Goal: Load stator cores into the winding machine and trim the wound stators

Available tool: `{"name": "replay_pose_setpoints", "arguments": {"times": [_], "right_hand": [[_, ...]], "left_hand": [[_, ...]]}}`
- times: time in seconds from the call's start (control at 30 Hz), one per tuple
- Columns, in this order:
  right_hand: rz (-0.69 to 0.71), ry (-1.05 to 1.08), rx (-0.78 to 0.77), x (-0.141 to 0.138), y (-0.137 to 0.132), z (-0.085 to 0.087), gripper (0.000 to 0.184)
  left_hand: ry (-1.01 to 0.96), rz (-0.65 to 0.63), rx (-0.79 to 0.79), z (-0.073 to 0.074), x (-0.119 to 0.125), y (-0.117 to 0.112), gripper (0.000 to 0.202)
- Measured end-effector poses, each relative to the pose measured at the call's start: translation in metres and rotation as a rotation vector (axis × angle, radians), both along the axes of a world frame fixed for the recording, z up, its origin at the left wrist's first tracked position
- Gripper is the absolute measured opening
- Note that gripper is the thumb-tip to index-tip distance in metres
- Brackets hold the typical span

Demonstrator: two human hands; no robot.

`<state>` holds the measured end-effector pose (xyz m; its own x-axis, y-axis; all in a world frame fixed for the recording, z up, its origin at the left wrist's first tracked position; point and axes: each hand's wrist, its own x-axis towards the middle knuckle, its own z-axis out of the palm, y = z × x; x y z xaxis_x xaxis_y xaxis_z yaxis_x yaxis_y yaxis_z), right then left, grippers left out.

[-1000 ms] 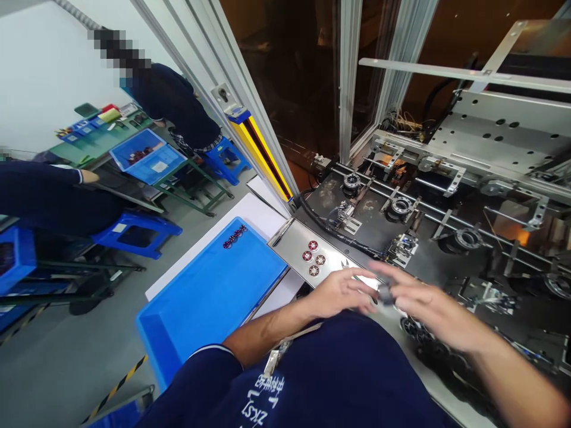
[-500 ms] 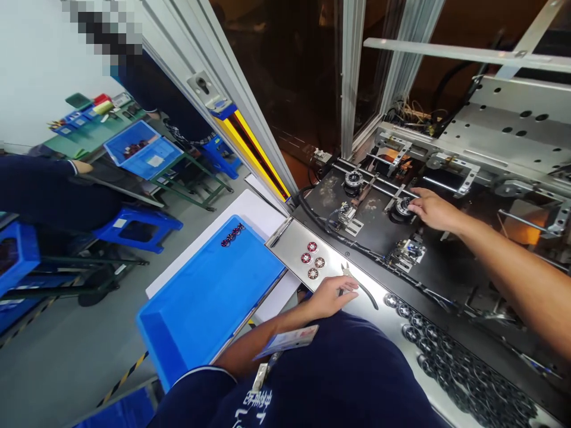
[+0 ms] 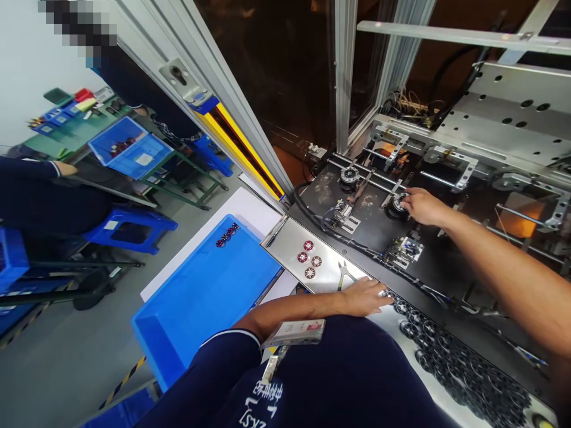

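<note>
My left hand (image 3: 363, 296) reaches over the metal ledge, its fingertips closed around the nearest round black-and-silver part (image 3: 389, 295) at the end of the rows. Beside its wrist lie the diagonal cutters (image 3: 342, 270), jaws pointing away and handles partly behind the hand. My right hand (image 3: 422, 205) is inside the machine, with fingers and thumb gripping a round dark part (image 3: 397, 205) on a fixture; the fingers cover some of it. Several small round parts with red and copper-coloured windings (image 3: 308, 245) lie further left on the metal ledge (image 3: 289, 238).
Several rows of black-and-silver parts (image 3: 464, 362) cover the ledge's right side. A blue tray (image 3: 209, 291) holding a few dark red round parts (image 3: 227, 234) stands left. Another round fixture (image 3: 349, 176), rods and cables occupy the machine bed. Co-workers sit at a bench (image 3: 57, 139) behind.
My left hand has moved right, away from the cutters, to the first black-and-silver part. My right hand stays at the round fixture. The view has shifted slightly.
</note>
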<state>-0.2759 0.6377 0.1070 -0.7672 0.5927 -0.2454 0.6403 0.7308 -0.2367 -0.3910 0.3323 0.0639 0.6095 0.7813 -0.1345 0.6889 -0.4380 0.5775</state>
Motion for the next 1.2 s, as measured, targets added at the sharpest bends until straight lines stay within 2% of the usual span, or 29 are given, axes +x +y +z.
{"name": "replay_pose_setpoints", "arguments": {"times": [0.2,0.4,0.5,0.6,0.67,0.73,0.83,0.9,0.97,1.0,1.07,1.13,1.2], "right_hand": [[0.006,0.027,0.072,0.003,-0.004,0.001,0.031],[0.026,0.130,0.246,0.025,-0.026,0.014,0.030],[0.108,0.141,0.248,0.039,-0.040,0.018,0.049],[0.149,0.151,0.239,0.040,-0.045,0.024,0.059],[0.154,0.186,0.240,0.035,-0.047,0.033,0.052],[0.147,0.263,0.253,0.027,-0.057,0.051,0.041],[0.134,0.464,0.285,0.021,-0.102,0.089,0.037],[0.176,0.593,0.251,0.022,-0.150,0.113,0.042],[0.269,0.671,0.152,0.025,-0.203,0.127,0.053],[0.292,0.736,0.081,0.025,-0.227,0.131,0.053],[0.263,0.863,0.056,0.025,-0.265,0.129,0.048],[0.158,0.976,0.099,0.023,-0.289,0.122,0.051],[0.048,1.056,0.148,0.024,-0.300,0.115,0.058]], "left_hand": [[0.071,-0.031,0.095,-0.003,0.007,0.003,0.024],[-0.007,0.035,0.076,-0.005,0.012,0.007,0.015],[-0.124,0.108,0.010,-0.001,0.009,0.004,0.017],[-0.297,0.228,-0.049,0.014,0.001,-0.001,0.023],[-0.430,0.322,-0.075,0.032,-0.009,-0.003,0.028],[-0.571,0.402,-0.093,0.054,-0.022,-0.006,0.032],[-0.780,0.466,-0.113,0.086,-0.044,-0.013,0.035],[-0.902,0.480,-0.124,0.103,-0.056,-0.021,0.038],[-1.004,0.487,-0.135,0.113,-0.061,-0.029,0.045],[-1.048,0.487,-0.145,0.116,-0.060,-0.033,0.048],[-1.126,0.486,-0.172,0.120,-0.054,-0.039,0.052],[-1.218,0.479,-0.207,0.122,-0.043,-0.044,0.056],[-1.316,0.495,-0.266,0.123,-0.032,-0.048,0.057]]}}
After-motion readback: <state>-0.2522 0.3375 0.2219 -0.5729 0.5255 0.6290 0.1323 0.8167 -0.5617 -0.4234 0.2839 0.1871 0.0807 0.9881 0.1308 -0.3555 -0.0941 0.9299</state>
